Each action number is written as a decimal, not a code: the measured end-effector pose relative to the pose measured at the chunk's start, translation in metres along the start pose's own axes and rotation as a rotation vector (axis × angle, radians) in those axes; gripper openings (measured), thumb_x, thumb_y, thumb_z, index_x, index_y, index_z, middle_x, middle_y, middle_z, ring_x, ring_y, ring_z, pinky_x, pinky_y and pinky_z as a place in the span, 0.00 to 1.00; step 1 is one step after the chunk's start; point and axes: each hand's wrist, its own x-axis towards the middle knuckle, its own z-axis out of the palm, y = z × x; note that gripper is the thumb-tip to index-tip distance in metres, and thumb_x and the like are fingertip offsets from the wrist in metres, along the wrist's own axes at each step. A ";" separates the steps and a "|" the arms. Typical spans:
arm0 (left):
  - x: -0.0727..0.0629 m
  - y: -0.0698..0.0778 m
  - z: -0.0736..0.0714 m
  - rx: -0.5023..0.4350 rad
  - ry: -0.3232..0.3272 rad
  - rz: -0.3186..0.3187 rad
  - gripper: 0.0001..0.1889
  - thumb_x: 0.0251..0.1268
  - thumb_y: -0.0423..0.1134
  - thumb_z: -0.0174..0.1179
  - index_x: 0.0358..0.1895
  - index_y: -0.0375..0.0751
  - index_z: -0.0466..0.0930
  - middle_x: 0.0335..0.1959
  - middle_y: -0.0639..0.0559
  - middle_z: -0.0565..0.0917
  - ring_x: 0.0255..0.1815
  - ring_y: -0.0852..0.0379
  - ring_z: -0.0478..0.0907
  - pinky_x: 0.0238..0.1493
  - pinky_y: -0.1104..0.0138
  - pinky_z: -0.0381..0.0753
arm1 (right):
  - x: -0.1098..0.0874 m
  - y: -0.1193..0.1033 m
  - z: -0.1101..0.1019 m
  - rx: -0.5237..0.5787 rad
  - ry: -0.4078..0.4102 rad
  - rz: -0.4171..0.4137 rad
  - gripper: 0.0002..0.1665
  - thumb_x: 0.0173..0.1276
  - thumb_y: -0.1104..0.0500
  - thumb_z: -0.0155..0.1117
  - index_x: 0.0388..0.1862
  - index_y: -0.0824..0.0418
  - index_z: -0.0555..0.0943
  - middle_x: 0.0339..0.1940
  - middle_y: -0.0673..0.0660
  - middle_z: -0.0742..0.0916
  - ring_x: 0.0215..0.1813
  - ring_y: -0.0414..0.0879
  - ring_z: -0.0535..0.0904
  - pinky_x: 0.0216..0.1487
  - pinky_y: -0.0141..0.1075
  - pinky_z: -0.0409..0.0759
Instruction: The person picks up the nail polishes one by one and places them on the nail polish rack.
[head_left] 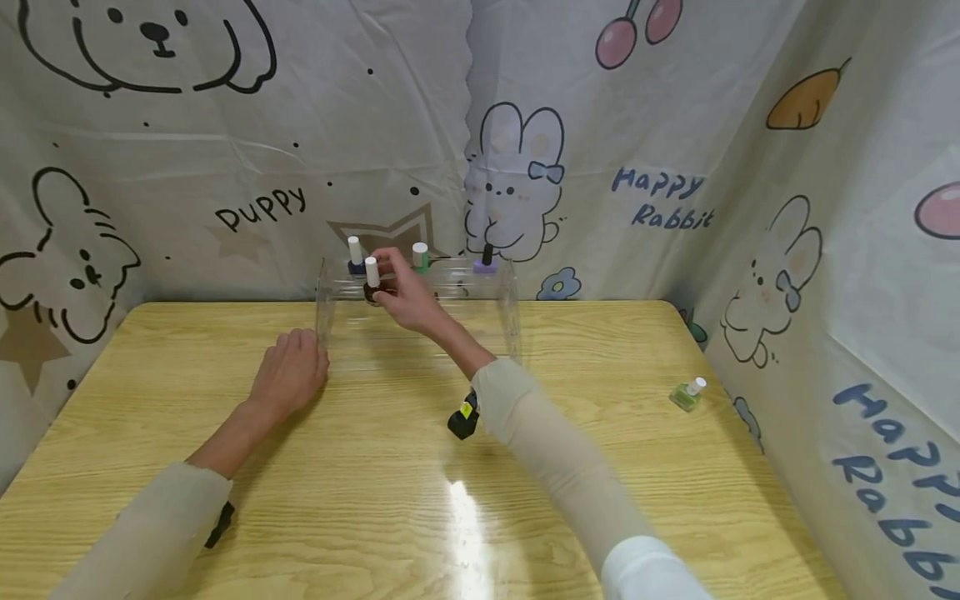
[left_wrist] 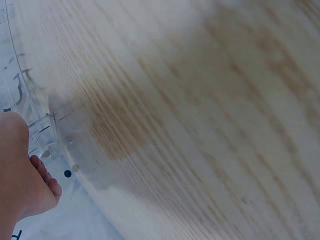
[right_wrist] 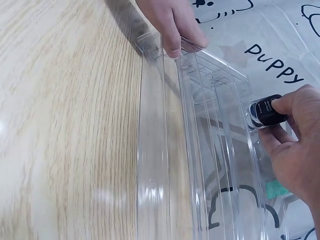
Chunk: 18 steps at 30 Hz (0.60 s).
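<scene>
My right hand (head_left: 408, 293) pinches a dark nail polish bottle (right_wrist: 267, 111) between thumb and fingers, over the left part of a clear stepped rack (head_left: 420, 364). In the head view a white cap (head_left: 372, 272) rises from this bottle at the fingertips. Just behind it stands a dark blue nail polish bottle (head_left: 356, 267) with a white cap. My left hand (head_left: 291, 371) holds the rack's left end, its fingers on either side of the clear end panel in the right wrist view.
Along the rack's top stand a green nail polish bottle (head_left: 421, 258) with a white cap and a purple one (head_left: 486, 264) with a black cap. A yellow-green bottle (head_left: 686, 395) is on the table's right side. A printed curtain (head_left: 390, 142) hangs behind.
</scene>
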 end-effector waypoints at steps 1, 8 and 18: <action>0.000 0.000 0.000 -0.001 -0.001 -0.002 0.12 0.73 0.34 0.46 0.28 0.35 0.63 0.24 0.41 0.67 0.25 0.40 0.67 0.24 0.51 0.68 | 0.001 0.000 0.002 0.002 0.000 0.005 0.28 0.73 0.76 0.53 0.66 0.61 0.60 0.59 0.66 0.75 0.60 0.56 0.79 0.52 0.36 0.78; -0.001 0.001 0.001 -0.007 0.009 -0.008 0.12 0.73 0.34 0.47 0.28 0.35 0.63 0.24 0.41 0.67 0.25 0.40 0.68 0.24 0.50 0.68 | 0.006 0.003 0.011 0.023 0.004 0.017 0.28 0.72 0.77 0.52 0.67 0.64 0.60 0.59 0.68 0.76 0.59 0.59 0.79 0.53 0.37 0.77; 0.001 0.000 0.000 0.011 -0.035 -0.029 0.12 0.73 0.35 0.47 0.29 0.35 0.63 0.26 0.40 0.67 0.27 0.40 0.68 0.25 0.50 0.68 | 0.012 0.001 0.018 0.023 0.033 0.021 0.29 0.72 0.77 0.52 0.69 0.63 0.59 0.59 0.69 0.76 0.61 0.58 0.78 0.51 0.35 0.78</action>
